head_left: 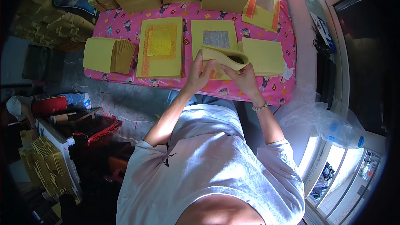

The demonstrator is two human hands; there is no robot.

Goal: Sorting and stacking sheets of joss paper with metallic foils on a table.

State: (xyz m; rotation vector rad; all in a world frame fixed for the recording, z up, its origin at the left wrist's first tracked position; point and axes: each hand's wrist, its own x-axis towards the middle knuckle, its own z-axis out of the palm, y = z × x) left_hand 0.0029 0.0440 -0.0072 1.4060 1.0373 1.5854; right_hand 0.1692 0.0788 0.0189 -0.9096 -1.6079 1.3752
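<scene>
A thin bundle of yellow paper sheets (225, 56), bent into a curl, is held up between both hands above the near edge of the desk (287, 93) with its pink patterned cloth. Its long axis runs left to right. The left hand (201, 75) pinches the left end, fingers closed on it; the right hand (243, 79) cups the curled right end from below. Beneath lies a yellow stack with a silver foil square (216, 38); a plain yellow stack (263, 56) lies just right, a stack with a gold square (161, 46) left.
</scene>
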